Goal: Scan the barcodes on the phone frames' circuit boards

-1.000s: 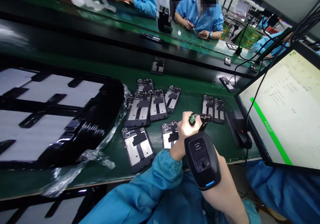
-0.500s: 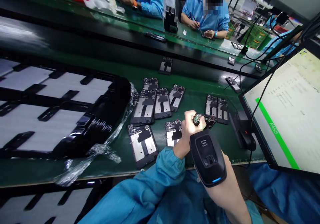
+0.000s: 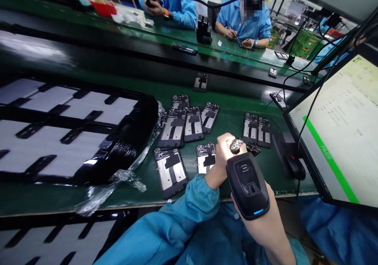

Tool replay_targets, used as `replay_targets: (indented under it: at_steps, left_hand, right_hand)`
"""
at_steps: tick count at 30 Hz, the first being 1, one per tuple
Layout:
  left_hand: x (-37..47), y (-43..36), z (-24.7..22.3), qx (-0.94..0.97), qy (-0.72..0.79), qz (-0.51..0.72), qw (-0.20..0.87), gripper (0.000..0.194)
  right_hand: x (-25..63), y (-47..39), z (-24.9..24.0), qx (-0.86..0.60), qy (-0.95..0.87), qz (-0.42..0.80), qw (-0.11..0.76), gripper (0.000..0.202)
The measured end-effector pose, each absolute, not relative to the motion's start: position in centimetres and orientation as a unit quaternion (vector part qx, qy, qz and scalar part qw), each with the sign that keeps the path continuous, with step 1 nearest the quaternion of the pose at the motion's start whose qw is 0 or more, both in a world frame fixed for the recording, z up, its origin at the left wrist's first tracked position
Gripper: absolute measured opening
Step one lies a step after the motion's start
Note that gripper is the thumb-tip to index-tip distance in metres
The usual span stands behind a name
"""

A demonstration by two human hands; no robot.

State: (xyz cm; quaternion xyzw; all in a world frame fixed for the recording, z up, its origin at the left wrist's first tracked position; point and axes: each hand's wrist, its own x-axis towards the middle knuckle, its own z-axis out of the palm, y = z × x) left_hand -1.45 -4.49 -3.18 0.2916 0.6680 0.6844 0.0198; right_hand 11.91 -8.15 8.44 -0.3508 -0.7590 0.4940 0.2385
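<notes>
My left hand point(image 3: 225, 151) is closed around an opened phone point(image 3: 236, 145), whose circuit board shows near the fingers. Part of that phone is hidden behind the hand and the scanner. In my right hand point(image 3: 254, 229) I grip a black handheld barcode scanner point(image 3: 247, 184) with a lit blue strip; it covers most of the fingers. Its head is close to the phone. Left of my hands lie an opened phone point(image 3: 171, 172) and another opened phone point(image 3: 206, 158), partly covered by my left hand.
Several opened phones point(image 3: 193, 123) overlap on the green table point(image 3: 233, 103), and two more opened phones point(image 3: 250, 128) lie side by side. At the left is a black tray point(image 3: 146, 111) with plastic wrap point(image 3: 126, 176). The monitor point(image 3: 333, 139) reads PASS beside a mouse point(image 3: 295, 168). Two co-workers point(image 3: 245, 25) sit opposite.
The whole view has shifted slightly. The phone in my left hand has turned a little, showing more of its board end. The scanner remains in my right hand, close to it.
</notes>
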Motion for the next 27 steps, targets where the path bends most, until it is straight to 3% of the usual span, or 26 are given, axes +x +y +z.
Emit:
replay_targets:
  at_steps: [5, 13, 27]
  left_hand:
    - [-1.1, -5.0, -1.9, 0.349, 0.658, 0.662, 0.085, 0.021]
    - [-0.8, -5.3, -0.3, 0.373, 0.641, 0.664, 0.093, 0.016]
    - [-1.7, -3.7, -1.5, 0.383, 0.711, 0.584, 0.082, 0.025]
  right_hand:
    - [12.3, -8.0, 8.2, -0.342, -0.745, 0.511, 0.259, 0.028]
    - [13.4, -7.7, 7.4, -0.343, -0.723, 0.54, 0.26, 0.035]
    - [14.8, -7.8, 7.2, -0.397, -0.681, 0.551, 0.274, 0.029]
